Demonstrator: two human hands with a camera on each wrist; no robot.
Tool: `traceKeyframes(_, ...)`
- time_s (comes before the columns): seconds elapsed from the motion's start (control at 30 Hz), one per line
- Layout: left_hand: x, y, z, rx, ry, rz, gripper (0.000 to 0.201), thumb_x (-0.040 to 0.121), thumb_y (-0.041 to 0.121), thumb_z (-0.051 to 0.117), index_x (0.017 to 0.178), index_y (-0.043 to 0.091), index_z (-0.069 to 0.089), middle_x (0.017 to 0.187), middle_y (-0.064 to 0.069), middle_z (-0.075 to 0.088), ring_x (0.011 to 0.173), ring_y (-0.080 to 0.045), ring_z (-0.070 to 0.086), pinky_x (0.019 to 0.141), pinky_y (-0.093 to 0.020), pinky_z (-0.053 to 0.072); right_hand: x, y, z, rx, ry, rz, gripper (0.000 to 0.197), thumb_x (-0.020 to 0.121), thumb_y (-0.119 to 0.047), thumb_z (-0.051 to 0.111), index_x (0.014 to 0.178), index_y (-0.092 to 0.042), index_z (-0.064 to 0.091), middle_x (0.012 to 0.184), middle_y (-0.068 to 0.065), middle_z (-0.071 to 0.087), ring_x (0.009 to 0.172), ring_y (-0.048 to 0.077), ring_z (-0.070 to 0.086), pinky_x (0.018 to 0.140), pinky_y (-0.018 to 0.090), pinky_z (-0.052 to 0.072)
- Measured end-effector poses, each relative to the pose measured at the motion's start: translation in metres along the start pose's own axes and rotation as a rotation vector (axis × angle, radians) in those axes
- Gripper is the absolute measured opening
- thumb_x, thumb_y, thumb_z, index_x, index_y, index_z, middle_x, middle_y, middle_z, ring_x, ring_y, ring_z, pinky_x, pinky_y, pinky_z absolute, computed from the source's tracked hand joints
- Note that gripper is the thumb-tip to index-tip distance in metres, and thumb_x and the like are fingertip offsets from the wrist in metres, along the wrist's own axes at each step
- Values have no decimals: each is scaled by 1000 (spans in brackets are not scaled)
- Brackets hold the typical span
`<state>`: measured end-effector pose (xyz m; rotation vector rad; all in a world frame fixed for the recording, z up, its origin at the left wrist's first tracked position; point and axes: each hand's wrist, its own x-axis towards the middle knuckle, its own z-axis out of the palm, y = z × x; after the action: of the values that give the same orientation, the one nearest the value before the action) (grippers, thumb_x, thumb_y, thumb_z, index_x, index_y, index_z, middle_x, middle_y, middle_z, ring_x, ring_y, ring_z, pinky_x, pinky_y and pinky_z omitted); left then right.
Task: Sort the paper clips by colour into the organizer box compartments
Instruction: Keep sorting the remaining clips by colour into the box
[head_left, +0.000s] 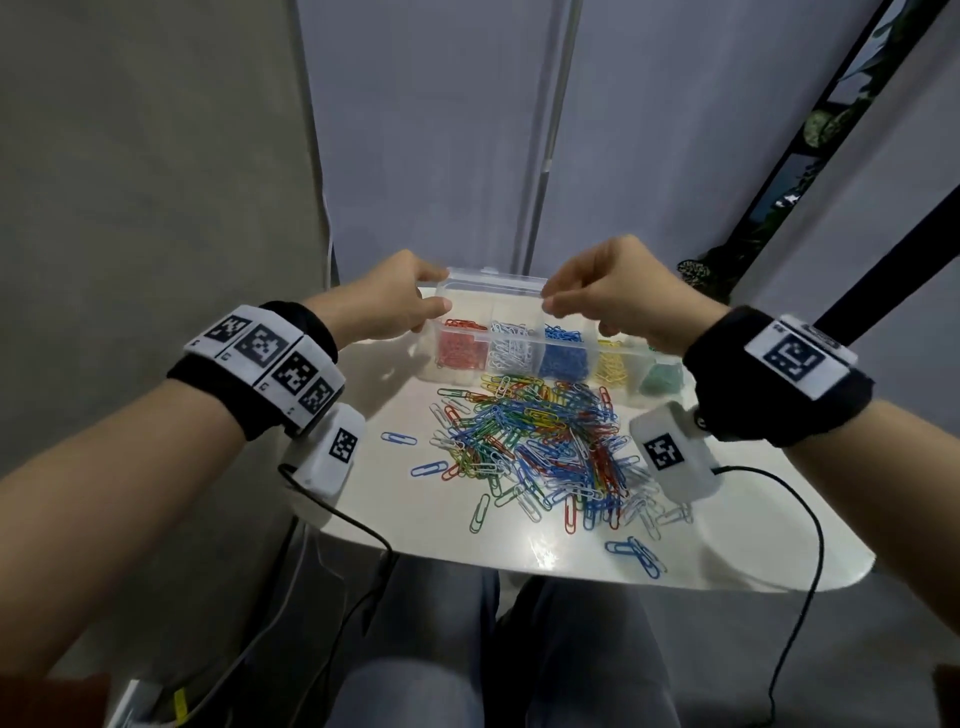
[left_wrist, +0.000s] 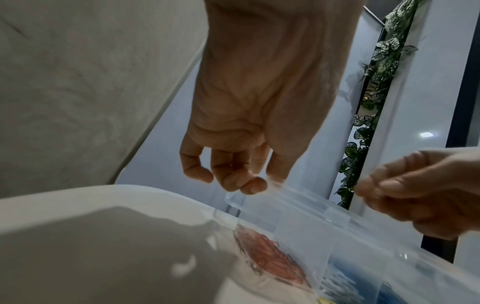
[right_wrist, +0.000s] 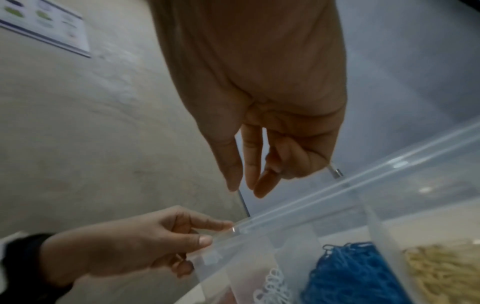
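A clear organizer box (head_left: 540, 364) stands at the table's far edge. Its compartments hold red, white, blue (right_wrist: 348, 273), yellow (right_wrist: 446, 271) and green clips, from left to right. The see-through lid (head_left: 493, 283) is tilted above the box. My left hand (head_left: 439, 293) pinches the lid's left corner between thumb and forefinger. My right hand (head_left: 550, 296) pinches the lid's edge further right. A loose pile of mixed-colour paper clips (head_left: 540, 441) lies on the table in front of the box. In the left wrist view the lid (left_wrist: 298, 203) covers the red clips (left_wrist: 270, 259).
The small white table (head_left: 395, 395) ends close to my knees. Stray blue clips (head_left: 399, 438) lie left of the pile, and a green one (head_left: 479, 513) and blue ones (head_left: 636, 555) lie near the front edge. Black cables hang off both sides. A wall and leafy plants (left_wrist: 374, 86) stand behind.
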<state>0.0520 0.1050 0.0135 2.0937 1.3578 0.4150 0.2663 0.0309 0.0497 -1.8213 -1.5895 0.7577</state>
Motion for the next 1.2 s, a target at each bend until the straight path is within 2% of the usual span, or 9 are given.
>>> traceKeyframes(0.1, 4, -4, -1, -14, -2, -14, 52, 96, 23, 58, 145, 11, 43, 63, 0, 56, 35, -1, 41, 43, -12, 33, -18, 6, 2, -299, -74, -146, 7, 78, -8, 77, 83, -13, 75, 62, -4, 64, 48, 1, 50, 48, 16, 39)
traceKeyframes(0.2, 5, -6, 0, -5, -4, -15, 53, 96, 26, 59, 145, 12, 43, 62, -1, 58, 49, -5, 44, 52, -18, 35, -30, 17, 11, -552, -162, -229, 10, 74, -8, 76, 80, -16, 77, 74, 0, 72, 65, 12, 62, 64, 28, 52)
traceKeyframes(0.3, 5, -5, 1, 11, 1, -21, 53, 97, 26, 58, 145, 13, 42, 61, -1, 57, 45, -4, 40, 49, -20, 33, -34, 26, 21, -647, -152, -185, 11, 74, -17, 77, 85, -20, 78, 85, 2, 74, 79, 22, 66, 74, 36, 54)
traceKeyframes(0.4, 5, -5, 0, 8, 3, -32, 53, 97, 26, 58, 146, 14, 42, 62, -2, 57, 44, -6, 40, 48, -23, 33, -32, 28, 28, -750, -127, -154, 17, 75, -29, 78, 88, -18, 75, 87, 5, 70, 80, 29, 64, 69, 32, 51)
traceKeyframes(0.57, 5, -4, 1, 19, 1, -34, 53, 97, 26, 58, 146, 14, 41, 62, -2, 58, 46, -7, 41, 50, -24, 34, -39, 37, 40, -810, -206, -155, 15, 81, -26, 73, 86, -12, 73, 84, 9, 70, 79, 27, 64, 65, 31, 51)
traceKeyframes(0.67, 5, -4, 1, 25, 4, -32, 53, 97, 25, 57, 146, 14, 42, 63, -3, 58, 47, -9, 41, 49, -24, 34, -37, 41, 39, -691, -234, -123, 10, 80, -17, 75, 83, -8, 74, 83, 10, 71, 76, 23, 64, 68, 31, 52)
traceKeyframes(0.83, 4, -4, 1, 36, 4, -29, 53, 97, 25, 58, 146, 15, 42, 60, -1, 57, 47, -8, 42, 49, -25, 33, -36, 36, 24, -294, -189, 22, 9, 74, -10, 81, 75, -4, 74, 68, 7, 67, 49, 7, 49, 46, 15, 39)
traceKeyframes(1.07, 6, -5, 0, 20, 1, -29, 53, 96, 25, 58, 146, 14, 42, 63, -3, 58, 48, -9, 43, 49, -25, 34, -40, 29, 8, 80, -208, 159, 8, 77, -4, 76, 71, -3, 72, 48, -2, 59, 47, 11, 44, 39, 19, 38)
traceKeyframes(1.2, 5, -5, 1, 27, 4, -21, 52, 97, 24, 58, 145, 13, 42, 61, -2, 57, 44, -5, 42, 42, -16, 33, -40, 27, 4, 146, -178, 178, 9, 74, -4, 79, 73, 2, 72, 56, 5, 64, 44, 9, 45, 38, 18, 37)
